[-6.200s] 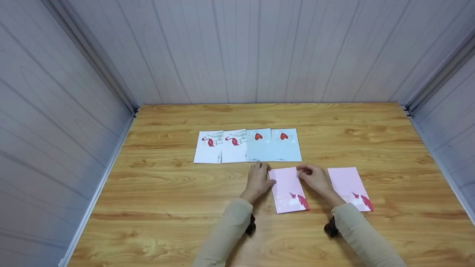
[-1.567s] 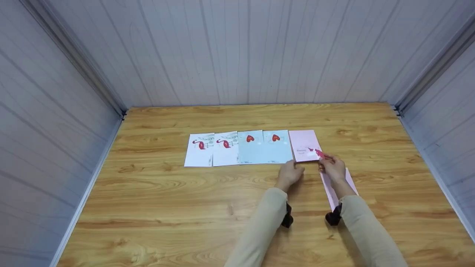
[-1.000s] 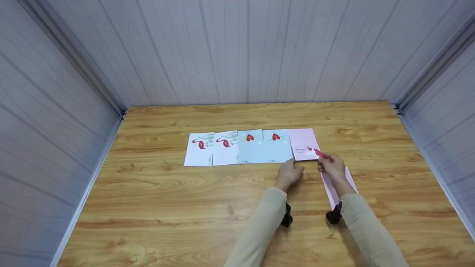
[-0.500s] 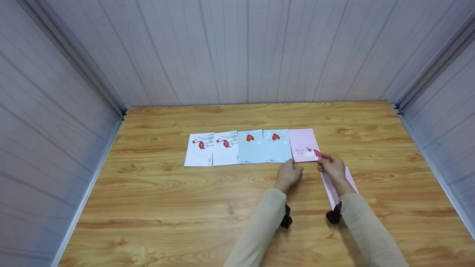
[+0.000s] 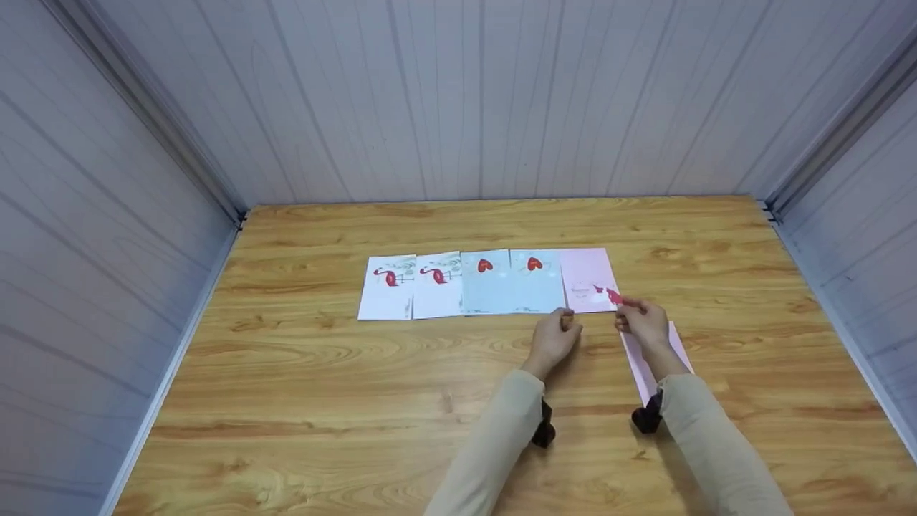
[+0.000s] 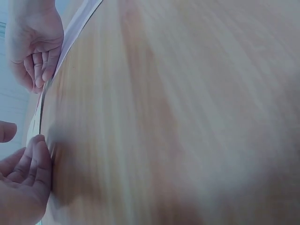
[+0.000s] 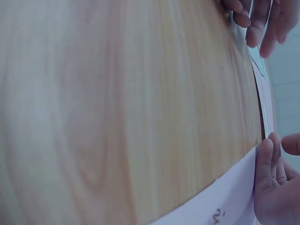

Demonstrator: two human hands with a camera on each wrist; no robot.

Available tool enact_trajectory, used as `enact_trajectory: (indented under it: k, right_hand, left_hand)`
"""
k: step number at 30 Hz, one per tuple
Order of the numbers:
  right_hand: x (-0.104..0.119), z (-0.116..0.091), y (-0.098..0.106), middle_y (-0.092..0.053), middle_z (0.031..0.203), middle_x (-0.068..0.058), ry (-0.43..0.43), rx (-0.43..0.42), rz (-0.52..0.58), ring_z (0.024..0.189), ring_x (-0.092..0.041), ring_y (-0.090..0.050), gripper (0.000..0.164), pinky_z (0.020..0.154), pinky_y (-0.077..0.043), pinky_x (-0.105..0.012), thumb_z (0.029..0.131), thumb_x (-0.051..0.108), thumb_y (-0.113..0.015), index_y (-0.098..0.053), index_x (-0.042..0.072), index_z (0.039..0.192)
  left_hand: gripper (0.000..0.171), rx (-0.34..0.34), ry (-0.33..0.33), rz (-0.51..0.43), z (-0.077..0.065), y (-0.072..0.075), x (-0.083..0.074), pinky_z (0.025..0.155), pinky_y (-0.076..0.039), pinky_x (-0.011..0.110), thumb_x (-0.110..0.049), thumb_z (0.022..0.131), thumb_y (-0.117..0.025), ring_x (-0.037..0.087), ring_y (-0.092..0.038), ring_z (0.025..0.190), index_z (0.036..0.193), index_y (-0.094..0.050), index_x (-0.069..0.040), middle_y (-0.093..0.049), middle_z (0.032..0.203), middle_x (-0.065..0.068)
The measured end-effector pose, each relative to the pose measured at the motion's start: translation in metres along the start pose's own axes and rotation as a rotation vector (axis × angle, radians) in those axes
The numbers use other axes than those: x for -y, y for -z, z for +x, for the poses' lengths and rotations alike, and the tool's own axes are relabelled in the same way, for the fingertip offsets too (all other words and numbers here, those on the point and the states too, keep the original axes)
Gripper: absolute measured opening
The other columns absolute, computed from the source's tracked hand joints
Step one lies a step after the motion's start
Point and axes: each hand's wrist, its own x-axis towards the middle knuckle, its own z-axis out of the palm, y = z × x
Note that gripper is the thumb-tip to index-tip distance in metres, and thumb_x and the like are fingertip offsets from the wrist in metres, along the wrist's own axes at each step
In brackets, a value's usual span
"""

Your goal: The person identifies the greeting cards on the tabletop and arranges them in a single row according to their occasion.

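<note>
A pink card (image 5: 584,266) with a red unicorn print lies flat at the right end of a row. My right hand (image 5: 647,326) touches its lower right corner; in the right wrist view the thumb (image 7: 291,144) stands apart from the fingers. Just below the card's lower left corner is my left hand (image 5: 550,342), fingers loosely bent; in the left wrist view its fingertips (image 6: 40,139) are close to the card edge, and contact is unclear. Partly under my right hand and forearm lies a second pink card (image 5: 639,365).
Two light blue heart cards (image 5: 487,290) adjoin the pink card on its left, then two white flamingo cards (image 5: 385,299). The row lies on a wood-grain table (image 5: 322,401). Pale panelled walls (image 5: 444,100) enclose the back and sides.
Since the oldest frame, one pink card has moved up to the row's right end, and both hands have moved with it. Lately the left hand has drawn slightly back; the right hand stays put.
</note>
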Motion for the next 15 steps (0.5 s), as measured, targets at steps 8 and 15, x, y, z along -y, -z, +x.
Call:
enact_trajectory:
  k: [8,15]
  right_hand:
    - [-0.006,0.001,0.003,-0.059,0.075,-0.008,0.121,0.017,0.156,0.061,-0.01,-0.058,0.036,0.059,-0.048,-0.023,0.085,0.006,-0.055,-0.046,-0.012,0.115]
    - [-0.028,0.023,0.021,-0.058,0.073,-0.004,0.241,0.027,0.152,0.061,-0.009,-0.058,0.025,0.058,-0.048,-0.02,0.082,0.008,-0.058,-0.054,-0.004,0.104]
  left_hand:
    - [0.02,-0.023,-0.071,-0.046,-0.008,0.006,0.008,0.065,-0.042,0.022,-0.008,0.083,-0.058,0.008,-0.052,0.073,0.102,-0.059,-0.001,-0.055,0.078,-0.002]
    - [0.014,-0.011,-0.071,-0.062,-0.015,0.007,0.009,0.064,-0.042,0.02,-0.007,0.082,-0.06,0.007,-0.052,0.073,0.095,-0.06,-0.002,-0.056,0.078,-0.004]
